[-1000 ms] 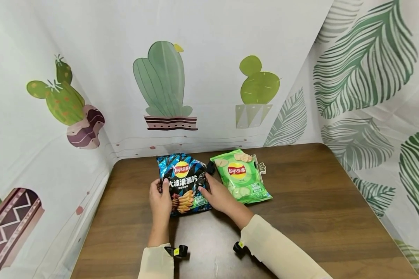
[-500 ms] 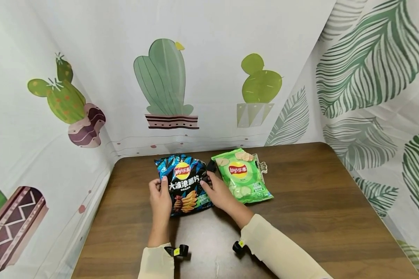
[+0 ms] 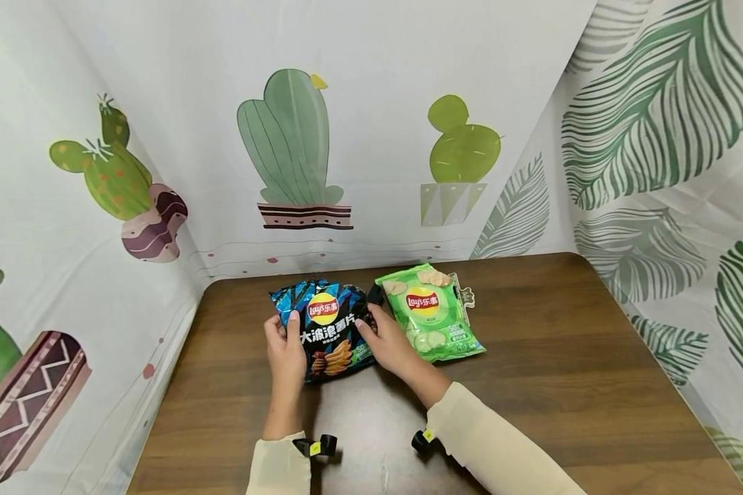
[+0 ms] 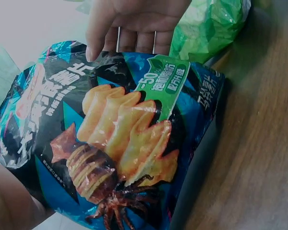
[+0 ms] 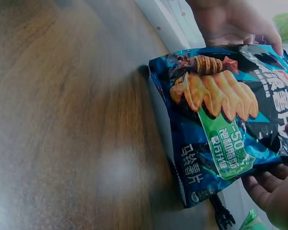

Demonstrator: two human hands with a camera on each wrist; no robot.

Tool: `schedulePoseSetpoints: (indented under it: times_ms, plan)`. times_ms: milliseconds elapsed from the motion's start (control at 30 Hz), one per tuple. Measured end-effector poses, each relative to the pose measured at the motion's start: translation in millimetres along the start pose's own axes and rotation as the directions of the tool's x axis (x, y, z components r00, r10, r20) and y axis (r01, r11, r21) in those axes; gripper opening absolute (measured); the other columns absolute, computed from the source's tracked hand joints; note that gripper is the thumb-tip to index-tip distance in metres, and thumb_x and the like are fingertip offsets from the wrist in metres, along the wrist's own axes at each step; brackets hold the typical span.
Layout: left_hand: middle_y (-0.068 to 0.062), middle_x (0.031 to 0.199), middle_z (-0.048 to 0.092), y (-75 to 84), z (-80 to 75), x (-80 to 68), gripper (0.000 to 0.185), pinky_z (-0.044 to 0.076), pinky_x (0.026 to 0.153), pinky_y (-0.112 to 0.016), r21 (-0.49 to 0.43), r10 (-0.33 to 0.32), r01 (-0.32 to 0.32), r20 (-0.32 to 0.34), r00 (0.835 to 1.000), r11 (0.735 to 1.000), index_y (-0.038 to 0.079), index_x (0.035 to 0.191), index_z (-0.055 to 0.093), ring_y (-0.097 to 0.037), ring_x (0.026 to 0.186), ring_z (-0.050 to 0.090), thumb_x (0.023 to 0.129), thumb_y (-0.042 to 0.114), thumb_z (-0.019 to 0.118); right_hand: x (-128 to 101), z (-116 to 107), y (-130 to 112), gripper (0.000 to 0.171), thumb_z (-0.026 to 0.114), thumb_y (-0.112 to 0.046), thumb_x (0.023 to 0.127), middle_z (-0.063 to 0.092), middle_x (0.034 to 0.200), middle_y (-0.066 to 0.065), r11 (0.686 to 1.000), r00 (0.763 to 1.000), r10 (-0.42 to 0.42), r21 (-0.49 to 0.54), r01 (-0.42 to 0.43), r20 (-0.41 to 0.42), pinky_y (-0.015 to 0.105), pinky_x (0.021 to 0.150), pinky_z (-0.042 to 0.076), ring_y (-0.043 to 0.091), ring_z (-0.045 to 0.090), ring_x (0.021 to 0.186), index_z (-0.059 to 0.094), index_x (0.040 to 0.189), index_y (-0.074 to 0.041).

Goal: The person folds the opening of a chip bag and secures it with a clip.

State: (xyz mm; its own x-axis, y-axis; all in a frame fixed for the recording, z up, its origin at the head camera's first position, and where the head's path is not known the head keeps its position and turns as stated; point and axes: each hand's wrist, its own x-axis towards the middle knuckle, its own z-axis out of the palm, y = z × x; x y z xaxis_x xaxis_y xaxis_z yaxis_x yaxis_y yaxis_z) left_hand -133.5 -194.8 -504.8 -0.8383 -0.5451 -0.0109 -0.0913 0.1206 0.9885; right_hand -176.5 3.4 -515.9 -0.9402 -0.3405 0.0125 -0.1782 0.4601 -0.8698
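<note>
A black and blue bag of potato chips (image 3: 337, 340) is held between my two hands near the table's back edge. My left hand (image 3: 287, 352) grips its left side, thumb on the printed front. My right hand (image 3: 391, 342) holds the right side, its thumb also on the front. In the left wrist view the bag (image 4: 125, 129) looks puffed, with pictures of ridged chips and a grilled squid. In the right wrist view its bottom edge is tilted over the table. A green bag of potato chips (image 3: 430, 316) lies just right of my right hand.
Beneath the green bag's right edge sticks out a spiral-edged item with a crown-shaped tab (image 3: 467, 297). A small black object (image 3: 375, 295) shows between the two bags. The wooden table (image 3: 532, 385) meets a cactus-print curtain (image 3: 371, 137) behind.
The top left corner of the black and blue bag has shifted left and down, and its top now looks more bunched. My hands have barely moved; the green bag stays put.
</note>
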Motion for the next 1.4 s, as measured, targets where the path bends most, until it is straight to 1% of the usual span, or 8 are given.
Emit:
schedulePoseSetpoints:
  times_ms: [133,367,667,900,967,1167,1233,1400]
  plan:
    - [-0.017,0.137,0.056,3.3,-0.1,-0.9,0.061,0.037,0.108,-0.042,-0.044,0.015,-0.013,0.052,0.999,0.999,0.009,0.145,0.037,-0.024,0.124,0.051,0.103,0.052,0.050,-1,-1,-2,0.070,0.046,-0.046,0.106,0.037,0.160,0.022,1.000,1.000,-0.004,0.018,0.004,-0.017,0.054,0.120,0.033,0.039,0.037,0.148,0.033,0.156,0.000]
    - [-0.017,0.134,0.054,6.4,-0.1,-5.0,0.056,0.035,0.112,-0.044,-0.047,0.062,-0.058,0.076,0.995,0.997,0.008,0.143,0.040,-0.024,0.123,0.048,0.104,0.046,0.051,0,-1,0,0.059,0.050,-0.039,0.106,0.048,0.153,0.019,0.996,0.996,-0.064,0.054,0.067,-0.064,0.052,0.115,0.041,0.035,0.047,0.142,0.042,0.151,-0.004]
    - [-0.015,0.146,0.050,2.4,0.6,-7.4,0.057,0.028,0.122,-0.045,-0.064,0.074,-0.068,0.093,0.993,0.996,0.013,0.152,0.035,-0.024,0.136,0.043,0.105,0.041,0.052,-1,-3,1,0.065,0.052,-0.041,0.105,0.041,0.157,0.022,0.996,0.997,-0.031,0.083,0.037,-0.064,0.055,0.116,0.038,0.038,0.042,0.145,0.037,0.154,0.000]
    - [-0.016,0.133,0.054,12.7,0.9,-12.4,0.045,0.036,0.110,-0.031,-0.100,0.066,-0.057,0.088,0.994,0.993,0.006,0.146,0.037,-0.017,0.120,0.048,0.108,0.028,0.047,0,-2,4,0.045,0.055,-0.034,0.104,0.056,0.144,0.016,0.990,0.994,-0.082,0.106,0.090,-0.075,0.052,0.105,0.049,0.032,0.055,0.132,0.053,0.141,-0.008]
    - [-0.014,0.131,0.055,15.0,0.2,-13.0,0.045,0.036,0.106,-0.026,-0.104,0.083,-0.075,0.071,0.994,0.992,0.006,0.144,0.039,-0.014,0.118,0.048,0.107,0.029,0.048,-1,-3,4,0.047,0.055,-0.035,0.104,0.054,0.146,0.016,0.990,0.995,-0.068,0.117,0.076,-0.069,0.052,0.105,0.049,0.033,0.054,0.134,0.052,0.143,-0.007]
    - [-0.009,0.131,0.056,17.5,-2.5,-8.9,0.047,0.038,0.107,-0.029,-0.127,0.108,-0.103,0.026,0.994,0.986,0.011,0.142,0.042,-0.014,0.119,0.049,0.105,0.037,0.053,1,-2,5,0.040,0.057,-0.035,0.104,0.057,0.142,0.013,0.987,0.995,-0.070,0.141,0.081,-0.076,0.050,0.103,0.051,0.029,0.057,0.130,0.057,0.136,-0.011]
    - [-0.007,0.127,0.055,20.0,-3.1,-7.7,0.045,0.041,0.103,-0.025,-0.164,0.125,-0.122,0.007,0.992,0.979,0.009,0.140,0.043,-0.014,0.116,0.051,0.105,0.035,0.054,2,-2,5,0.037,0.057,-0.035,0.103,0.058,0.141,0.012,0.984,0.994,-0.079,0.153,0.090,-0.074,0.050,0.102,0.051,0.028,0.057,0.129,0.058,0.132,-0.012]
    - [-0.001,0.117,0.056,27.5,-4.2,-2.2,0.040,0.046,0.089,-0.015,-0.272,0.227,-0.234,-0.055,0.972,0.934,0.001,0.135,0.044,-0.010,0.106,0.055,0.103,0.021,0.058,1,-3,4,0.054,0.057,-0.037,0.103,0.047,0.154,0.019,0.982,0.998,-0.042,0.180,0.051,-0.049,0.055,0.109,0.045,0.036,0.047,0.141,0.050,0.145,-0.005]
